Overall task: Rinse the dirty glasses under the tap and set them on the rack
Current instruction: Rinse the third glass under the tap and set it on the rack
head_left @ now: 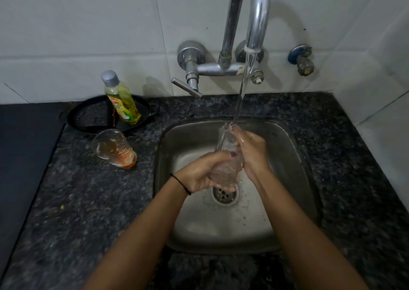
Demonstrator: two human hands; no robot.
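Both hands clasp one clear glass point(225, 168) over the steel sink point(287, 134): the left hand point(203, 172) wraps its fingers round the lower half, while the right hand point(252, 150), at one o'clock from it, curls round the upper part, fingertips at the rim where the stream point(240, 99) from the tap point(259, 19) lands. At nine o'clock from the sink, a second glass point(112, 149) with orange residue sits on the dark counter point(77, 201). At its twelve o'clock, just beside it, is a black pan point(88, 117) holding a yellow soap bottle point(121, 99).
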